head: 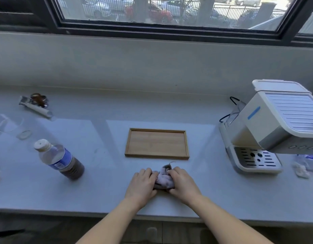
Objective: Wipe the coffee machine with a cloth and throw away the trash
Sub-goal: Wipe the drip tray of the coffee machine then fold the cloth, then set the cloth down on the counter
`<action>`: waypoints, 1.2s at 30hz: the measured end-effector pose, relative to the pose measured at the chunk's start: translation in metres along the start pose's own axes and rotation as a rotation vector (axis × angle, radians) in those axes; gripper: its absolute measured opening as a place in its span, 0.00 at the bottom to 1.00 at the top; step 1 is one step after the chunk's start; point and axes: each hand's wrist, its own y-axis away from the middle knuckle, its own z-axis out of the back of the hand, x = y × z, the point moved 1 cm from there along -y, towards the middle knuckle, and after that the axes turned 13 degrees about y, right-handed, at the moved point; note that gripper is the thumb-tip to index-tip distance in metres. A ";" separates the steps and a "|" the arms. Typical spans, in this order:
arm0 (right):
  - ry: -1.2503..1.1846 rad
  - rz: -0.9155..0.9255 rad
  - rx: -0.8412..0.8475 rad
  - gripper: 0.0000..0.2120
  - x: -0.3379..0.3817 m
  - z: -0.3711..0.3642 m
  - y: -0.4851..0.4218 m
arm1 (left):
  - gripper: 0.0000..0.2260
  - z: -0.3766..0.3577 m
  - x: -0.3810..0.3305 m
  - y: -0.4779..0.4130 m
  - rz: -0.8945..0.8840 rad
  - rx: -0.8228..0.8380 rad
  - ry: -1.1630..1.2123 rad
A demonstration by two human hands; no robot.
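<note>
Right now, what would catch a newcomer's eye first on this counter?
Both hands, left hand and right hand, grip a crumpled grey cloth at the near edge, in front of an empty wooden tray. A white coffee machine stands far right; a plastic bottle of brown liquid stands left.

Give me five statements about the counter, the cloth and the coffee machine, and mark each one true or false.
1. Both hands, the left hand and the right hand, are on the cloth. True.
2. The wooden tray holds a cup. False: nothing lies in it.
3. The coffee machine stands at the right end of the counter. True.
4. The bottle lies on its side, cap off. False: it stands upright with its cap on, partly filled with brown liquid.
5. The cloth is being pressed against the coffee machine. False: it is bunched on the counter in front of the tray, well apart from the machine.
</note>
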 end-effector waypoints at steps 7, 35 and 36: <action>0.036 0.012 0.035 0.21 0.001 0.000 0.002 | 0.27 0.002 -0.001 0.002 0.013 0.023 -0.008; 0.034 -0.117 0.019 0.28 -0.013 0.066 0.007 | 0.26 0.071 -0.024 -0.017 -0.062 -0.070 0.007; 0.038 -0.136 0.001 0.27 -0.016 0.073 0.007 | 0.26 0.077 -0.027 -0.021 -0.085 -0.085 -0.002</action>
